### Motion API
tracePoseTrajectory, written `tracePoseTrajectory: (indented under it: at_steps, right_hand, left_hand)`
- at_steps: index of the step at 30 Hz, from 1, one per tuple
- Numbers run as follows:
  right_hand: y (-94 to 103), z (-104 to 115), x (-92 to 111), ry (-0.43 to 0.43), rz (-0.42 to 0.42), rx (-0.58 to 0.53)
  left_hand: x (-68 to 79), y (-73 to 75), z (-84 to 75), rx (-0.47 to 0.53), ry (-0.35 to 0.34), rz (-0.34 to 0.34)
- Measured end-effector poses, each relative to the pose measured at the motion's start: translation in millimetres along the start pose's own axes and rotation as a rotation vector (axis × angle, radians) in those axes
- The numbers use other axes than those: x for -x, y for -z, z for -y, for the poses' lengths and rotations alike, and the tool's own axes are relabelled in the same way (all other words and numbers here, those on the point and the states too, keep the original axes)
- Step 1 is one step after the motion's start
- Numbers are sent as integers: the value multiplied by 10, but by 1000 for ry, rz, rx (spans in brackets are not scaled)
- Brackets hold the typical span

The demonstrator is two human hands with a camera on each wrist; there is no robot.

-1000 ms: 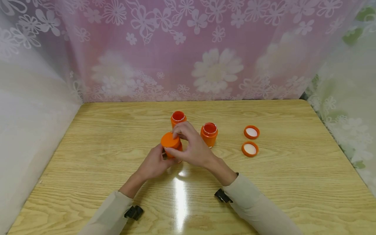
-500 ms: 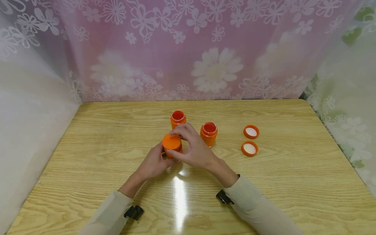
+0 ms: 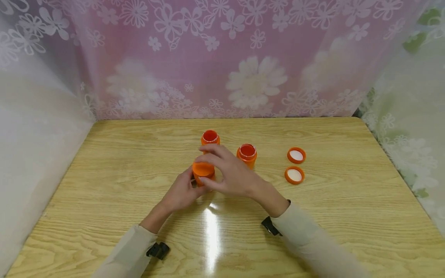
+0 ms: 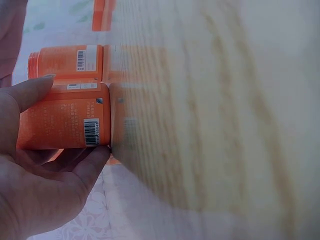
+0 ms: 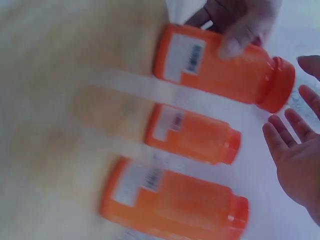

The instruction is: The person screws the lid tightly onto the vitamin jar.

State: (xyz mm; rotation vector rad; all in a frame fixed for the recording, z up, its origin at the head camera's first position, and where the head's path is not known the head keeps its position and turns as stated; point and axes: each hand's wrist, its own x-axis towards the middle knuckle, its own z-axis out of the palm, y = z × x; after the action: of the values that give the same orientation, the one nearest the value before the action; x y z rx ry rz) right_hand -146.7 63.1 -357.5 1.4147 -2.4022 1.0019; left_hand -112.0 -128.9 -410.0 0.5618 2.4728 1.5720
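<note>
My left hand (image 3: 180, 192) grips an orange plastic bottle (image 4: 60, 117) around its body, thumb on one side and fingers on the other. The bottle stands upright on the wooden table, its barcode label showing in the left wrist view. An orange screw cap (image 5: 280, 85) sits on its neck. Around that cap, my right hand (image 3: 233, 173) arches with thumb and fingers spread; in the right wrist view the fingertips are apart from it. Behind the hands stand two uncapped orange bottles, one farther back (image 3: 210, 138) and one to the right (image 3: 247, 156).
Two orange caps lie on the table at the right, white liners up, one farther (image 3: 296, 155) and one nearer (image 3: 294, 175). The wooden table (image 3: 347, 216) runs back to a pink floral curtain (image 3: 194, 69), with pale curtains at both sides.
The cap has gone from slightly tilted to level on the bottle. My right hand's fingers have come off the cap and spread. My left hand has kept its grip.
</note>
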Motion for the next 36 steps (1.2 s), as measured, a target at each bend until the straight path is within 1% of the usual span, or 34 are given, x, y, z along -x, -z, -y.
tracePoseTrajectory:
  at_steps: [1, 3, 7, 9, 11, 14, 18, 21, 25, 28, 33, 36]
  right_hand:
    - [37, 9, -24, 19, 24, 25]
    - [113, 31, -69, 43, 90, 62]
    - [252, 101, -156, 16, 279, 113]
    - [302, 136, -201, -10, 356, 128]
    - [337, 161, -249, -22, 412, 142]
    - [371, 184, -313, -30, 467, 147]
    - [392, 193, -371, -48, 515, 142]
    - [388, 195, -410, -47, 534, 148]
    - [374, 203, -449, -41, 541, 152]
    - [364, 219, -473, -64, 547, 155]
    - [346, 253, -502, -91, 551, 177]
    - [339, 266, -512, -99, 555, 192]
  left_hand:
    - [-11, -10, 55, 1, -4, -1]
    - [-15, -11, 44, 2, -4, -4]
    - [-11, -5, 36, 7, -2, -3]
    - [-8, 0, 39, 4, 2, -2]
    - [-8, 0, 46, 0, 9, -1]
    - [-11, -5, 53, -4, 33, -5]
    - [-14, -9, 38, -7, 78, -9]
    - [-6, -7, -11, -3, 105, -12]
    - [28, 30, -230, 3, 117, -4]
    - [56, 68, -375, 8, 115, 10]
    - [62, 75, -410, 24, 108, 18]
    - [55, 67, -403, 29, 114, 19]
